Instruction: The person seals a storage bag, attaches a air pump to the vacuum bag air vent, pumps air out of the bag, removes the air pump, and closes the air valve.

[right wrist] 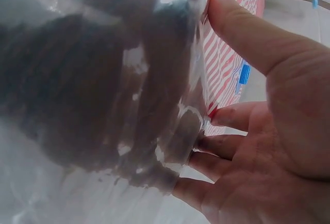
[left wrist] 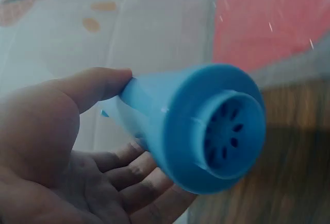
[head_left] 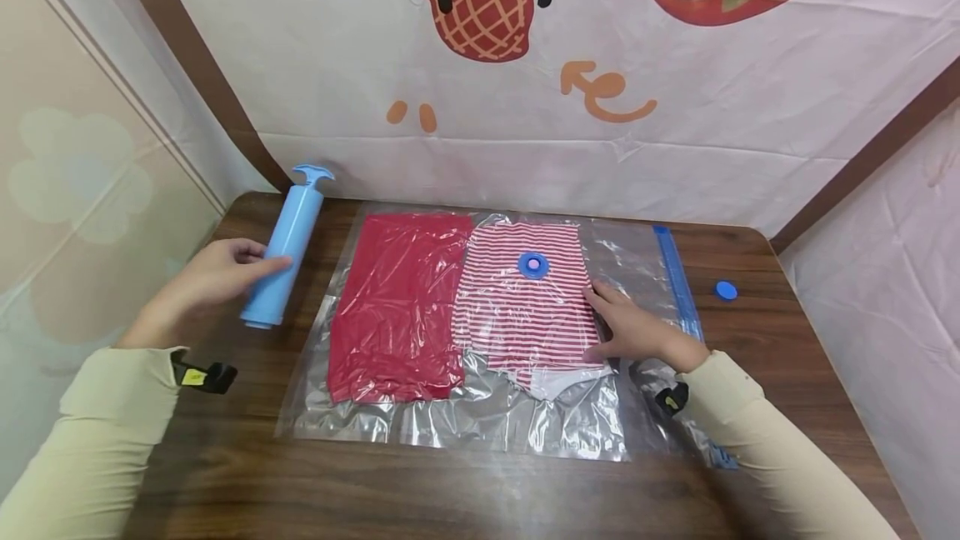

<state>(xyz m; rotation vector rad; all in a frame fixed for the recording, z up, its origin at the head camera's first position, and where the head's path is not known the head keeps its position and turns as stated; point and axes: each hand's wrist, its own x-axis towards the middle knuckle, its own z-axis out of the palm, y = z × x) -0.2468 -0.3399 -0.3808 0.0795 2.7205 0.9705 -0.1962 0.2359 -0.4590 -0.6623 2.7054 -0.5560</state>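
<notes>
A light blue hand pump (head_left: 288,244) leans in my left hand (head_left: 217,277), which holds it by the barrel, thumb on one side and fingers on the other. In the left wrist view, the pump's round end (left wrist: 229,131) shows small slots. Flat on the table lies a clear vacuum storage bag (head_left: 502,436) with a folded red garment (head_left: 397,315) and a red-and-white striped garment (head_left: 517,315) inside. Over the stripes sits the bag's blue valve (head_left: 533,266), uncapped. My right hand (head_left: 637,330) touches the bag at the striped garment's right edge, fingers spread.
A blue valve cap (head_left: 725,290) lies on the brown wooden table (head_left: 420,490), right of the bag's blue zip edge (head_left: 678,282). Printed cloth walls (head_left: 510,165) close in the table at the back and sides.
</notes>
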